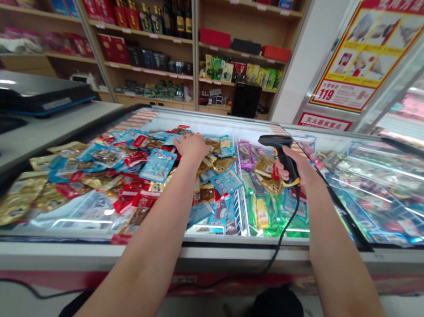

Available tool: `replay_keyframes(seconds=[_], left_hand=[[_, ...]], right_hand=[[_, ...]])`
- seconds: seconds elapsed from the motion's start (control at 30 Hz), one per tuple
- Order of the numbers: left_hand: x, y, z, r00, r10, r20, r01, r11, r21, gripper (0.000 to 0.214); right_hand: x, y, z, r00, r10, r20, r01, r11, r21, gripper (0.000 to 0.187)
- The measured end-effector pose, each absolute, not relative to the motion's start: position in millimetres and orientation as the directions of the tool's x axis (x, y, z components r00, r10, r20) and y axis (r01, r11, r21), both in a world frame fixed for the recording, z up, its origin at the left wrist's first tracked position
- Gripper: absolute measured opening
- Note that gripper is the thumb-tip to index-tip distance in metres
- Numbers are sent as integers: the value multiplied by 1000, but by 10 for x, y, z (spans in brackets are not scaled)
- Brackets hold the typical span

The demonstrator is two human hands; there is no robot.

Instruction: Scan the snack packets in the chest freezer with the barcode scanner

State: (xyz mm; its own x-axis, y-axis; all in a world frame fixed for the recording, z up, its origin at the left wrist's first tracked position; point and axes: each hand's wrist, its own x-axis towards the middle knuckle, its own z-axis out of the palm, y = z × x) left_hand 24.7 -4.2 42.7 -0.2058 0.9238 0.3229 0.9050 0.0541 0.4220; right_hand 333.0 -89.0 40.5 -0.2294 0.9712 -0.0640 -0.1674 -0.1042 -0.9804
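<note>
My left hand (192, 148) reaches to the far side of a heap of small snack packets (158, 164), blue, red and gold, on the glass top of a chest freezer. Its fingers look spread over the packets, with the tips partly hidden. Wrapped in my right hand (301, 169) is a black and yellow barcode scanner (288, 161), its head pointing left. From its handle a black cable (285, 231) hangs down over the freezer's front edge. Gold packets (269, 173) show just left of and below the scanner.
Through the glass, a white wire basket (241, 213) and green packages (264, 211) show. A counter with a flat black device (31, 91) stands at left. Behind are shelves of boxes and bottles (179, 19). More freezer (396, 185) extends right. The cable runs low across the front.
</note>
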Motion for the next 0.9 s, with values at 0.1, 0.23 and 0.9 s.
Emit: replay_keyframes(seconds=[0.1,0.23,0.9], left_hand=[[261,-14,394,-197,934,297,930,82,359,41],[291,-20,403,-193,921,339,941,76,329,42],[1868,-430,73,265,949,169,911,-304,280,71]], right_hand=[[3339,-887,405,-237,969,-71,-155,-109,-982,41],[3350,-895,420,-231,972,-48,-167,-88,-982,41],[3438,-843,487,25,999,-33,-358,-22,-934,34]])
